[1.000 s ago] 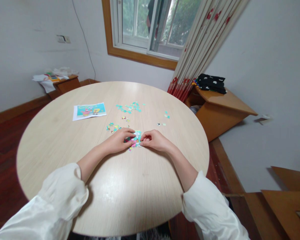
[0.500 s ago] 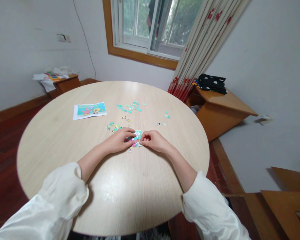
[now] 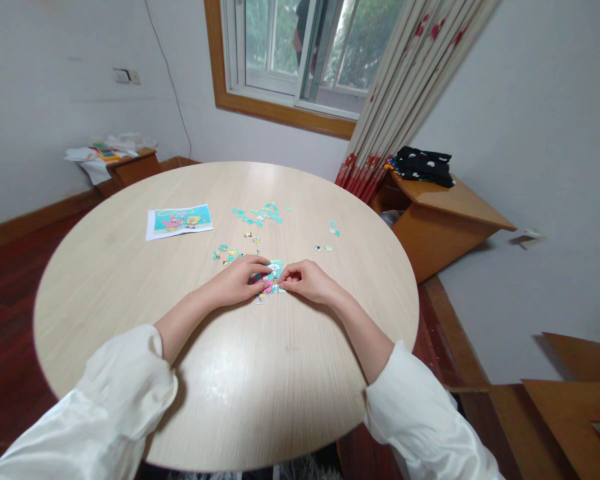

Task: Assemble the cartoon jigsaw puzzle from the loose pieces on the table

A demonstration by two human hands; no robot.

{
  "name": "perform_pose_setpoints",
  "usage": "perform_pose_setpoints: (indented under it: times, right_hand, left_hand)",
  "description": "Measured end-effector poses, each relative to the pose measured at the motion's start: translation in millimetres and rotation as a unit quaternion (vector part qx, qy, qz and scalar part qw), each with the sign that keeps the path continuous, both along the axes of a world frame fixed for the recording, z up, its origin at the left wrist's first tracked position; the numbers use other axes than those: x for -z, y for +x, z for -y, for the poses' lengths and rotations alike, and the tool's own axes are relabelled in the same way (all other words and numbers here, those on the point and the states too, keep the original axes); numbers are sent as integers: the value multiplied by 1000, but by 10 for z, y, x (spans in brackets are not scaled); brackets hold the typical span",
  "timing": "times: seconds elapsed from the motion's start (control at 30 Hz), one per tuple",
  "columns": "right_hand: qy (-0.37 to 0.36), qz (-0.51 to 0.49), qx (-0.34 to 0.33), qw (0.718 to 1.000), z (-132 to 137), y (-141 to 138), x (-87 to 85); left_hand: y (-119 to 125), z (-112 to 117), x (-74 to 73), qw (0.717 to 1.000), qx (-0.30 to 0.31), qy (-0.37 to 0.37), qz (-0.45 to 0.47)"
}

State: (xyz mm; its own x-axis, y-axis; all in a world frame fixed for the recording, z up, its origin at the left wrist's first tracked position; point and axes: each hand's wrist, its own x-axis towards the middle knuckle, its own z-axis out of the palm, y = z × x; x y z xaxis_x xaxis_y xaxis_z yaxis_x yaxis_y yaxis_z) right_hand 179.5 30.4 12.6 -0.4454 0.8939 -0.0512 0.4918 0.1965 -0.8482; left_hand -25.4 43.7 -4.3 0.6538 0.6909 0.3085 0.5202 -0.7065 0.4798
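Note:
A small joined section of jigsaw puzzle (image 3: 275, 270), teal and pink with cartoon figures, lies flat between my hands. My left hand (image 3: 243, 279) rests on its left side, thumb and fingers curved over the pieces and gripping them. At the right edge, my right hand (image 3: 303, 279) is closed in a pinch on what looks like a puzzle piece, mostly hidden by the fingertips. Loose jigsaw pieces (image 3: 233, 255) lie just beyond my left hand, partly covered by it. A teal cluster of pieces (image 3: 265, 215) is spread farther back.
On the round wooden table (image 3: 220, 400), a printed reference picture (image 3: 183, 221) lies at the left. Several stray pieces (image 3: 334, 231) sit to the right. Dark folded cloth (image 3: 424, 167) tops a wooden cabinet (image 3: 430, 227) beyond the table's right edge, near a curtain (image 3: 400, 87).
My right fingertips have shifted very slightly left against the puzzle's right edge. My left hand stays in place, and the loose pieces lie as before.

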Motion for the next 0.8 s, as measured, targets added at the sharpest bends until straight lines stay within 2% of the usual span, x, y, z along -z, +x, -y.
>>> perform_pose_setpoints:
  times: [0.27, 0.53, 0.8]
  right_hand:
    - [-20, -69, 63, 995, -44, 25, 12]
    - [-48, -82, 66, 993, -37, 33, -37]
    - [-62, -69, 42, 995, -42, 35, -23]
  left_hand:
    - [1, -5, 7, 1000, 1, 3, -2]
    - [16, 9, -19, 1000, 1, 9, -4]
    - [18, 14, -33, 1000, -4, 9, -5]
